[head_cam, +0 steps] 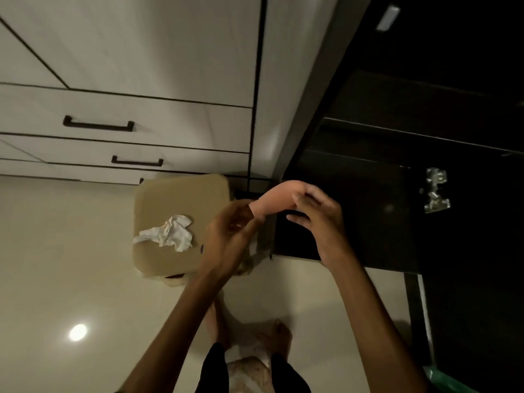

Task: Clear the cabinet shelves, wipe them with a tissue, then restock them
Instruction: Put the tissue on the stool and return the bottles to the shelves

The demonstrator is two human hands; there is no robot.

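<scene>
Holding a bent pink thing [276,198] just before the dark cabinet [397,165], the left hand [232,228] and right hand [317,219] pinch its ends. It looks like restocking: next, set it inside on a shelf. The crumpled tissue [167,232] lies on the stool [158,199] left of the cabinet.

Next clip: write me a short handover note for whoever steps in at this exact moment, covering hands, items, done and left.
Left hand and right hand each grip one end of a curved peach-coloured object, held in front of the open dark cabinet.
Crumpled tissue lies on the beige stool.
Done: the visible shelves look bare, though they are dark.
Left: whether wiping is done cannot be told; restock.
</scene>
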